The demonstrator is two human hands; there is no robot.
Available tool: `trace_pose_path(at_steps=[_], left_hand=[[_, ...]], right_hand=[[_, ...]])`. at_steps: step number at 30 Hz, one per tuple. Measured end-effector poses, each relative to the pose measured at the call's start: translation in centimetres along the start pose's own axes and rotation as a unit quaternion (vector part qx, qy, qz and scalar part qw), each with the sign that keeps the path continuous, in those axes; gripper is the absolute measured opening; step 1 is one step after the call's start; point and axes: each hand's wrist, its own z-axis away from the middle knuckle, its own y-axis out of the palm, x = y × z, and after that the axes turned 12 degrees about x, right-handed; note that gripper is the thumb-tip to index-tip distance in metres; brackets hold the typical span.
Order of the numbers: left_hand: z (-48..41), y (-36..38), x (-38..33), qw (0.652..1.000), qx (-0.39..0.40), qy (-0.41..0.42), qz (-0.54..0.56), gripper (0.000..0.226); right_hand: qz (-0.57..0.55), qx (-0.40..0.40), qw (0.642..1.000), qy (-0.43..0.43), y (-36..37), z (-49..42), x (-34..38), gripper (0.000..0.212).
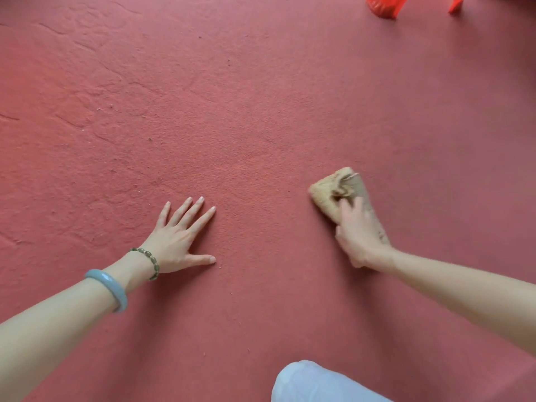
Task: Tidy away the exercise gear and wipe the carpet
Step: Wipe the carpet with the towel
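Pressing cloth [333, 187] near edge, seemingly — right hand [358, 236] | left hand [177, 239] flat on carpet [261, 111]

Carpet [261, 111] covers the whole floor in view.
Left hand [177, 242]: flat on carpet, left of centre, fingers spread and pointing away from the person. On its wrist a bead bracelet [150, 261]; a bangle [108, 288] sits behind it, further up the forearm.
Cloth [333, 187]: on carpet, right of centre, well apart from left hand. Right hand [358, 236] rests on its near end; far end is uncovered.
Knee [313, 381]: bottom edge, between the forearms.
Two furniture legs [383, 5]: far right corner, on carpet.
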Motion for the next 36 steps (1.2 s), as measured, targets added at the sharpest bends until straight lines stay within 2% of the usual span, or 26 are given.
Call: trace_pose_path(at_steps=[3, 5, 7, 9, 10, 12, 15, 17, 19, 21, 24, 26, 28, 31, 36], left_hand=[[0.2, 0.0, 0.2, 1.0, -0.019, 0.006, 0.013, 0.099], [0.5, 0.2, 0.5, 0.999, -0.032, 0.008, 0.013, 0.091], [1.0, 0.3, 0.9, 0.999, -0.035, 0.004, 0.006, 0.086], [1.4, 0.3, 1.2, 1.0, -0.028, -0.001, -0.001, 0.082], [1.6, 0.3, 1.4, 1.0, -0.025, -0.004, -0.001, 0.082], [1.8, 0.2, 1.5, 0.999, -0.029, -0.013, -0.001, 0.082], [1.8, -0.5, 1.5, 0.999, -0.043, -0.018, -0.012, 0.078], [1.4, -1.5, 1.5, 0.998, -0.053, -0.016, -0.018, 0.077], [0.6, -2.7, 1.6, 0.998, -0.064, -0.025, -0.013, 0.079], [-0.5, -3.5, 1.2, 0.996, -0.077, -0.036, 0.0, 0.083], [-2.4, -4.3, -0.4, 0.996, -0.081, -0.043, 0.018, 0.089], [-3.9, -5.1, -1.8, 0.997, -0.061, -0.036, 0.019, 0.09], [-5.6, -6.5, -2.9, 0.998, -0.052, -0.019, 0.008, 0.09], [-8.2, -10.1, -4.3, 0.998, -0.054, 0.016, -0.018, 0.09], [-9.9, -18.1, -6.8, 0.995, -0.067, 0.047, -0.061, 0.089]], right_hand=[[-0.002, 0.046, 0.994, -0.098, 2.0, 3.4, 5.9, 0.047], [0.014, 0.092, 0.977, -0.192, 3.4, 6.2, 8.7, 0.049], [0.049, 0.1, 0.94, -0.324, 5.0, 8.8, 10.3, 0.051], [0.117, 0.096, 0.879, -0.452, 5.8, 9.9, 10.2, 0.048], [0.151, 0.071, 0.853, -0.495, 5.7, 9.3, 9.5, 0.043], [0.186, 0.03, 0.838, -0.513, 4.5, 6.7, 7.5, 0.038], [0.181, 0.011, 0.904, -0.387, 0.7, 1.4, 2.5, 0.047], [0.188, 0.02, 0.934, -0.303, -1.7, -0.8, -1.8, 0.054], [0.191, 0.038, 0.956, -0.219, -3.2, -2.0, -5.9, 0.051], [0.156, 0.017, 0.979, -0.128, -3.4, -2.3, -10.0, 0.043], [0.059, -0.013, 0.996, 0.069, -2.9, -1.1, -15.2, 0.037], [-0.006, -0.027, 0.989, 0.143, -2.4, -0.3, -17.7, 0.025], [-0.034, -0.034, 0.983, 0.174, -2.3, -0.3, -18.7, 0.02], [-0.059, -0.032, 0.981, 0.181, -2.9, -0.8, -18.6, 0.023], [-0.151, 0.008, 0.973, 0.175, -4.0, -1.6, -14.7, 0.03]])
